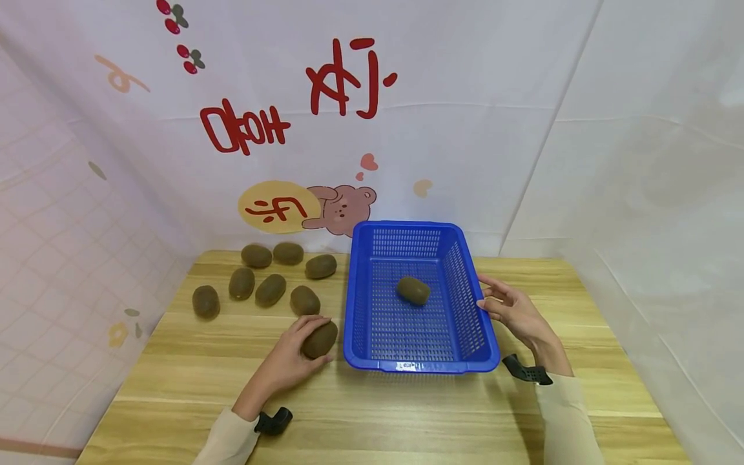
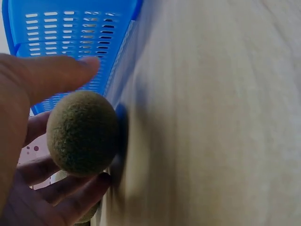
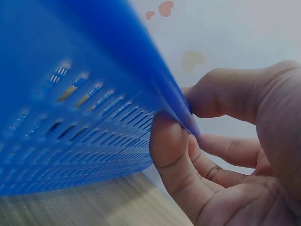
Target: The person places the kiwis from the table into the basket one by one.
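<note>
My left hand (image 1: 293,355) is cupped about a brown, fuzzy kiwi (image 1: 320,340) on the table, left of the blue basket. In the left wrist view the fingers lie along the far and lower sides of this kiwi (image 2: 83,134), while the straight thumb stands apart above it. At the right side of the plastic basket (image 1: 421,367), my right hand (image 1: 520,316) pinches the rim; the right wrist view shows thumb and fingers on either side of the basket's rim (image 3: 164,89). One kiwi (image 1: 413,290) lies on the basket's perforated floor.
Several more kiwis (image 1: 270,290) lie loosely grouped on the wooden table (image 1: 407,420), behind and left of my left hand. A white printed cloth (image 1: 453,155) hangs along the table's back edge, and pale cloth also flanks both sides.
</note>
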The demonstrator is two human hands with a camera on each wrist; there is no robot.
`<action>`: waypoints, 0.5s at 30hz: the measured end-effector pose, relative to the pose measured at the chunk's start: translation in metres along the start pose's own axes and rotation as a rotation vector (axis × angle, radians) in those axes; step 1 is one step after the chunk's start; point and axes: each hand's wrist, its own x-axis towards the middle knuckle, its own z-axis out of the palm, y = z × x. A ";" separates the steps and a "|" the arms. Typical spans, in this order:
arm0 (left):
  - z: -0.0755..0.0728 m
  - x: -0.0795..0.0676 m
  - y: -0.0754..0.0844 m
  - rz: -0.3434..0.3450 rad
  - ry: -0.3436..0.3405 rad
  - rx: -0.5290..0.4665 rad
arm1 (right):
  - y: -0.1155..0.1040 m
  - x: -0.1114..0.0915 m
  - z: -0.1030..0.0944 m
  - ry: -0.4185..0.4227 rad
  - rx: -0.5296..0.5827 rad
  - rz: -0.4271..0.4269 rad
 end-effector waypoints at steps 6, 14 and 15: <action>0.002 0.001 -0.004 0.000 0.004 -0.027 | 0.000 0.000 0.000 -0.006 -0.005 -0.006; 0.002 0.001 -0.006 0.018 0.041 -0.050 | -0.001 -0.001 0.001 -0.006 -0.006 -0.013; 0.002 0.001 -0.006 0.018 0.043 -0.051 | -0.001 -0.001 0.001 -0.006 -0.004 -0.011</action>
